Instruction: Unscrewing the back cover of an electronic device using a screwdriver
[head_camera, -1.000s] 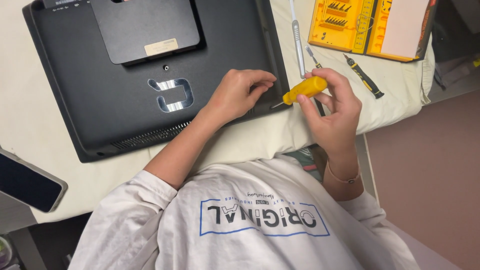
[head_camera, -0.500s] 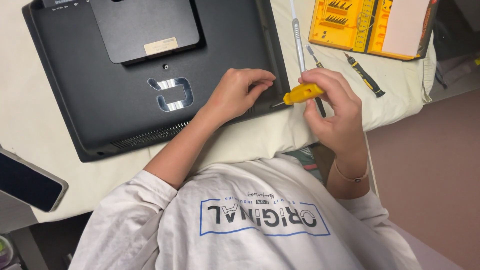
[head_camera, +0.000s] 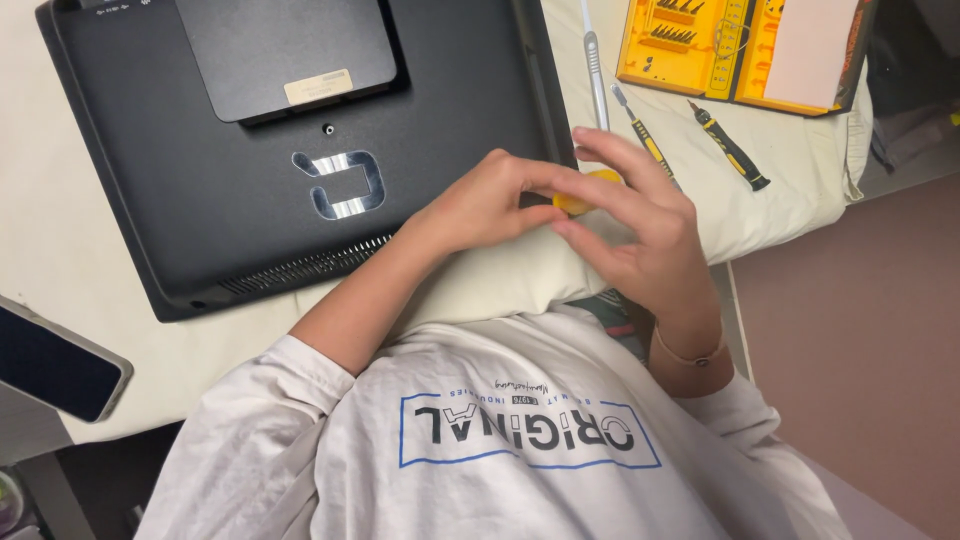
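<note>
I had swung the yellow screwdriver (head_camera: 578, 195) upright from its earlier slant, my right hand (head_camera: 640, 225) pinching its handle while my left hand (head_camera: 480, 205) steadied it at the black monitor back (head_camera: 200, 200) edge.

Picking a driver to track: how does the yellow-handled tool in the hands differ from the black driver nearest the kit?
The yellow-handled tool is gripped by the right hand, mostly hidden; the black driver lies loose on the cloth, fully visible. The first handle is plain yellow; the second black with yellow bands. Both sit beside the monitor.
</note>
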